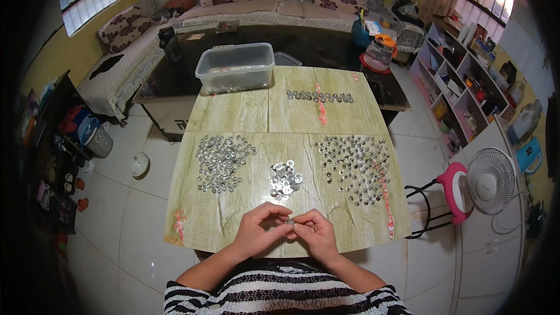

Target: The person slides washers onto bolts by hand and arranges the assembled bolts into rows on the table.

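Note:
My left hand point(260, 228) and my right hand point(315, 233) meet at the table's near edge. Between their closed fingertips is a small metal fastener point(290, 221); the fingers mostly cover it, so its exact kind is hidden. Just beyond them lies a heap of flat washers point(284, 178). To the left spreads a loose patch of small silvery nuts point(220, 163). Over on the right, many short bolts point(356, 166) are scattered, a lot of them standing on their heads. Farther back are short rows of bolts point(319, 97), seemingly with parts fitted on them.
A clear plastic tub point(235, 70) with small metal parts in it stands at the far left of the wood-patterned table point(280, 111). Behind is a dark glossy table point(192, 52) bearing a jug with an orange lid point(382, 49). A fan point(490, 181) stands to the right.

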A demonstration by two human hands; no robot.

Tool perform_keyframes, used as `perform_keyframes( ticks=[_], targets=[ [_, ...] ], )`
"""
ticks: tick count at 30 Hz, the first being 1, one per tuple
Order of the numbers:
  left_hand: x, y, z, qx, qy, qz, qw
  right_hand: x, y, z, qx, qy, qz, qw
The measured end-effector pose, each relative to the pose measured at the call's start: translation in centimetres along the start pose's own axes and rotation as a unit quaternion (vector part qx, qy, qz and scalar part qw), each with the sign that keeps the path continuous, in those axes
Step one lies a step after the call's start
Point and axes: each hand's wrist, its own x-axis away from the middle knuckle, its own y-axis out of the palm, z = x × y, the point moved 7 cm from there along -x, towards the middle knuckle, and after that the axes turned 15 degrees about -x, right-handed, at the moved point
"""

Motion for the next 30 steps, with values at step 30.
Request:
perform_keyframes(
  ticks=[30],
  targets=[
    [0.3, 0.9, -0.8, 0.112, -0.081, -0.064, 0.988, 0.5, -0.3, 0.0, 0.004, 0.0, 0.017, 1.0]
  ],
)
